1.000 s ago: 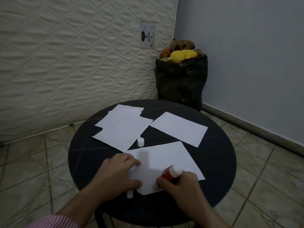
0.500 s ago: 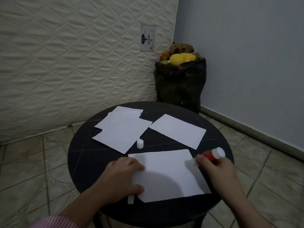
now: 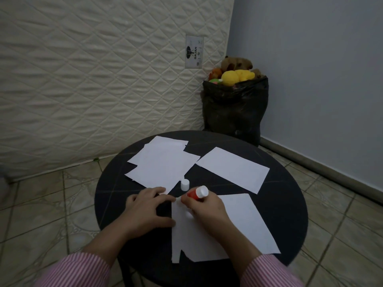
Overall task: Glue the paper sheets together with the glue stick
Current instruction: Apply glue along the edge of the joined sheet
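From my remote seat I see two striped pink sleeves (image 3: 78, 268) at the bottom edge, both arms reaching onto a round dark counter (image 3: 286, 206). Nearest sheet (image 3: 246, 228) lies flat on the counter in front, white, lower edge notched near the left corner. Right hand (image 3: 204, 208) sits over that sheet's upper left part, grip closed around the glue stick (image 3: 196, 193); red body, white end pointing up and right, the other end down toward the paper but hidden by the fingers, so I can't tell if it touches. Left hand (image 3: 146, 210) is flat on the counter just left of the sheet, fingers spread and not wrapped on anything, thumb at the sheet's left edge, fingertips by its top left corner. Loose white cap (image 3: 184, 184) stands upright on the counter just beyond both hands, beside the near corner of the paper pile (image 3: 161, 164), a few overlapping sheets at far left. A single sheet (image 3: 233, 169) lies apart at far right of the counter. Beyond the counter: tiled floor (image 3: 41, 204), a quilted mattress (image 3: 93, 79) upright against the wall with a label reading GAJAH, and in the corner a black bag (image 3: 235, 112) stuffed with plush toys (image 3: 237, 76), yellow one on top.
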